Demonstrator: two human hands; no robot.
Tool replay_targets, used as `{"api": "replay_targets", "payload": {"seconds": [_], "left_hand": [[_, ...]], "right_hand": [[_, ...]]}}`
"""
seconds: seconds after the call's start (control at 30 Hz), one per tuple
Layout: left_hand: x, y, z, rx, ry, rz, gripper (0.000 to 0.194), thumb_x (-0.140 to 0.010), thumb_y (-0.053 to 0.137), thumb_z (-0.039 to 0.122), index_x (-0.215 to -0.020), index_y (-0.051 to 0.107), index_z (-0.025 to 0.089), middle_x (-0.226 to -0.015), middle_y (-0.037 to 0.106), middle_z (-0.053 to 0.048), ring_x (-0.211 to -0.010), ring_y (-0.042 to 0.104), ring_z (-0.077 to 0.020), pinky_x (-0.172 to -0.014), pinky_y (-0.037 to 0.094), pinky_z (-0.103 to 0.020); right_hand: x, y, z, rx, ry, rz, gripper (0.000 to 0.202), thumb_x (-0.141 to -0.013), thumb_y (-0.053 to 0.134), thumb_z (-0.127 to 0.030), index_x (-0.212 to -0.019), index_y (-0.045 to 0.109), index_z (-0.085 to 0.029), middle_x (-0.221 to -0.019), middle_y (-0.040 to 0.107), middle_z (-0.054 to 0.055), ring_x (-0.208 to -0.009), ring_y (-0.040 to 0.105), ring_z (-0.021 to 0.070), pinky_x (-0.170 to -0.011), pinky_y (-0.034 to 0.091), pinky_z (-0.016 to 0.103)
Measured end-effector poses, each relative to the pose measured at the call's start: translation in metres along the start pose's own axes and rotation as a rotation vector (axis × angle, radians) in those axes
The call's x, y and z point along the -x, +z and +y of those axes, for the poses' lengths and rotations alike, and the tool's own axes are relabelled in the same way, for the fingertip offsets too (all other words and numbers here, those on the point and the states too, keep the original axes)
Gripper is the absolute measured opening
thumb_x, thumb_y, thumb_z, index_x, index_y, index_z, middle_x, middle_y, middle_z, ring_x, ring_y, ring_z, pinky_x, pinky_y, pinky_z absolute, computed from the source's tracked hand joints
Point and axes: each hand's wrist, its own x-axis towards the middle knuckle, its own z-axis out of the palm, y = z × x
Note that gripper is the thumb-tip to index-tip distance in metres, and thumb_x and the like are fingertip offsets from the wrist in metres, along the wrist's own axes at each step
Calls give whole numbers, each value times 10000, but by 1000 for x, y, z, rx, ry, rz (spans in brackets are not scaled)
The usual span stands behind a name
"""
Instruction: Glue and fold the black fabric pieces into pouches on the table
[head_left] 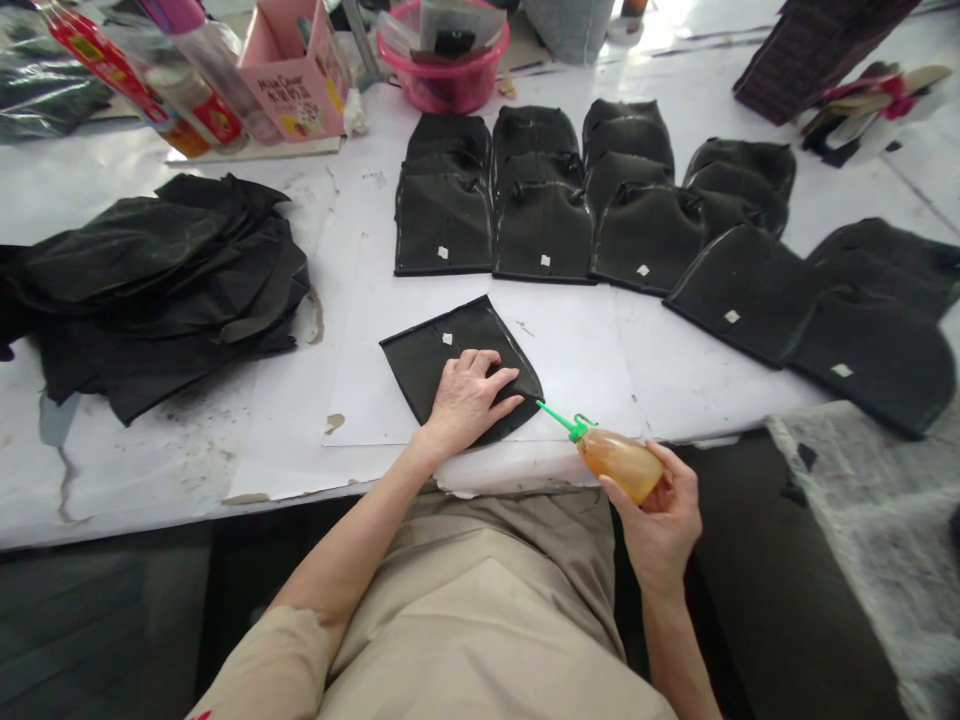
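Observation:
A black flat panel (420, 365) with a small white sticker lies at an angle on white paper near the table's front edge. Spread across it, my left hand (469, 400) presses it down with fingers apart. My right hand (667, 510) is wrapped round a squeeze bottle (619, 462) of amber liquid, probably glue. The bottle is tilted, and its thin green nozzle (555, 412) points left, its tip at the panel's right corner. Whether liquid is coming out cannot be seen.
Overlapping rows of similar black panels (444, 225) run across the back and right. A heap of black material (157, 280) lies at left. Behind stand a pink box (292, 80), a pink basket (442, 80) and bottles. Pale cloth (862, 530) hangs at right.

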Motion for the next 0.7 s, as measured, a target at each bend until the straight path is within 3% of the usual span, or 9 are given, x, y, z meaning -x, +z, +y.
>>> {"api": "replay_targets", "payload": {"seconds": [0.2,0.43,0.7], "left_hand": [[1,1,1,5,-8,1,344,-955,624,442,-1230,692,247,-1275,609,-115,-1203,507,-309,-919,423,-451],[2,3,-1,12,-5,10,349,-959,614,440,-1243,683,250,-1291,602,-121,-1209,500,-314,-932,416,-462],[1,2,2,18,-21,15,338,-953,623,428,-1234,691,252,-1289,601,-119,-1215,500,-314,-937,416,-459]], "right_hand": [[1,0,4,94,-116,-44,641,-707,901,-334,-1263,602,-220,-1188,644,102,-1071,675,270,-928,600,462],[3,-2,-4,310,-463,-81,613,-745,882,-333,-1277,583,-276,-1172,657,104,-1102,672,309,-924,597,529],[7,2,-4,306,-464,-43,662,-737,889,-292,-1318,573,-275,-1178,646,112,-1096,660,312,-912,587,532]]}}
